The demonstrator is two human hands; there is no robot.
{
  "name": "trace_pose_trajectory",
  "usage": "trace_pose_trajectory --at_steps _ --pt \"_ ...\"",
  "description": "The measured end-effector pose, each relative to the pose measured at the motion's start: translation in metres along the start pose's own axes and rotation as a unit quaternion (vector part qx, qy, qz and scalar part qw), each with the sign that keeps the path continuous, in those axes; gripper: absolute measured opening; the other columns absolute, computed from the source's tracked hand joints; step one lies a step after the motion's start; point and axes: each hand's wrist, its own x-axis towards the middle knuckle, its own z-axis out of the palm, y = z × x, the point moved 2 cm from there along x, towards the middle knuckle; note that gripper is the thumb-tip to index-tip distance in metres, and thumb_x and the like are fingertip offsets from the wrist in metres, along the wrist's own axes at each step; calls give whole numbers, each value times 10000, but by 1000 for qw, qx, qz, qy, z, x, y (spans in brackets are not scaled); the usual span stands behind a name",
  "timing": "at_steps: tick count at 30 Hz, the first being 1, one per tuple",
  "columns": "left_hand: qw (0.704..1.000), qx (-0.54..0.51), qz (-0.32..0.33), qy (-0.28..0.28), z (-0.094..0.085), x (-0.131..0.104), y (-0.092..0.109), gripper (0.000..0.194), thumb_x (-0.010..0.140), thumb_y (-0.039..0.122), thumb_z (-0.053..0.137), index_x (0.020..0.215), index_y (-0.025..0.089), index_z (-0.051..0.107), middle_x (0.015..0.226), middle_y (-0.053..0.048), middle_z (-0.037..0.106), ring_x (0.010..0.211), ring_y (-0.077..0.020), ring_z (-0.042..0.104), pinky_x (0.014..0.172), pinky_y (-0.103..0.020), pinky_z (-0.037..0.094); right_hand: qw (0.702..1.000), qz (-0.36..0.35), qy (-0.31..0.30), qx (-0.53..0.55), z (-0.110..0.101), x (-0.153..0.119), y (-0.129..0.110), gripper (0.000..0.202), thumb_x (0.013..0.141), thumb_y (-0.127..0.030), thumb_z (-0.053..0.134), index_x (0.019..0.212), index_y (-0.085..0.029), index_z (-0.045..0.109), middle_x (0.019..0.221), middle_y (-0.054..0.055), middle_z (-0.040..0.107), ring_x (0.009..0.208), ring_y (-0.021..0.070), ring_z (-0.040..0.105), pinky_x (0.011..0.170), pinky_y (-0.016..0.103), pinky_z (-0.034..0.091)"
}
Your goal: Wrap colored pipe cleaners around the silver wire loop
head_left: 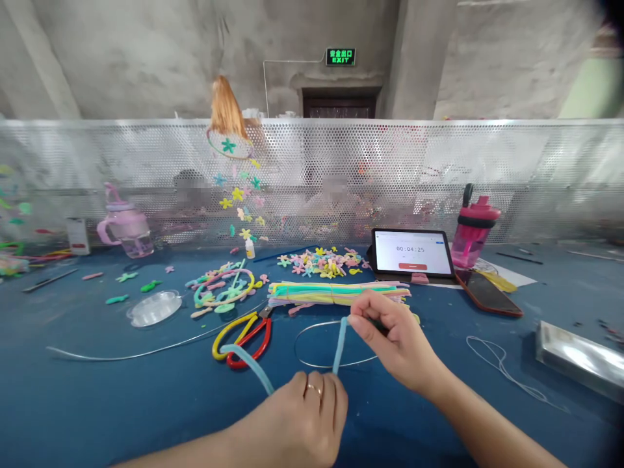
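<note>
A light blue fuzzy stem point(247, 361) runs through my left hand point(312, 409), whose ringed fingers are wrapped round it. Its other end rises to my right hand point(390, 335), pinched there between thumb and index finger. Behind my hands a thin wire ring point(309, 361) lies on the blue table, partly hidden by the stem and my right hand. Red and yellow handled pliers point(244, 338) rest to the left of the ring. A bundle of pastel fuzzy stems point(316, 294) lies just beyond.
Farther back are a pile of small flowers point(324, 262), a tablet point(413, 252) and a pink bottle point(472, 227). A phone point(489, 292) and metal box point(580, 357) lie right. A clear dish point(156, 307) sits left, before a perforated screen point(292, 175).
</note>
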Motion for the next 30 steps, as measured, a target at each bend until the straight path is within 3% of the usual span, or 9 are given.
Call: trace_pose_trajectory --at_steps 6,9,13,16,18,20,23,26,30 --pt "999 -24 -19 -9 22 4 1 222 792 125 476 956 41 600 744 -120 643 603 -207 613 470 -289 460 1000 -20 -14 -5 2 1 -4 148 904 -266 444 779 -187 450 616 -53 366 542 88 318 490 224 269" --pt "995 -69 -75 8 7 -2 1 233 842 282 487 837 92 622 704 -104 642 631 -228 611 503 -315 470 999 -26 -13 -15 1 1 -5 146 902 -263 447 777 -187 452 614 -52 361 545 89 314 490 223 268" --pt "963 -198 -84 160 -26 -11 -30 397 887 322 368 555 166 521 476 -31 509 462 -153 483 442 -271 369 999 -32 -23 -20 1 0 -4 147 896 -268 457 774 -186 457 628 -41 386 547 92 323 485 225 269" --pt "865 -408 -224 187 -24 -11 -80 387 882 232 338 521 169 462 470 -3 455 456 -110 423 468 -244 347 998 -47 -30 -12 3 -1 -6 145 891 -265 463 770 -185 460 642 -32 418 554 93 349 494 226 289" --pt "734 -588 -334 65 -4 -6 -104 310 904 242 354 665 157 533 551 0 522 518 -101 487 510 -222 390 998 -51 -30 -8 3 -3 -9 146 890 -267 468 769 -186 466 639 -30 427 551 93 358 494 226 295" --pt "576 -766 -279 -57 17 4 -109 187 866 292 476 966 160 563 759 -32 634 692 -128 593 599 -233 464 998 -58 -38 10 3 -4 -12 143 889 -270 473 773 -187 470 638 -27 460 549 92 393 498 224 314" --pt "416 -876 -46 -239 37 22 -93 451 701 293 700 1105 139 575 1030 -86 639 969 -209 606 837 -324 483 991 -52 -88 84 5 -6 -12 113 904 -263 453 816 -192 452 598 -35 507 494 81 454 472 210 344" --pt "340 -883 103 -307 51 37 -72 554 659 278 735 1166 129 568 1148 -88 593 1147 -270 517 962 -365 413 991 -55 -92 85 4 -7 -9 94 896 -246 462 821 -190 466 589 -39 504 465 69 431 439 198 323" --pt "333 -851 212 -346 66 46 -50 430 582 343 788 943 137 679 964 -75 667 1007 -291 605 833 -324 501 994 -80 -63 44 1 -6 -8 94 875 -222 488 787 -188 486 626 -36 467 535 78 381 480 209 308"
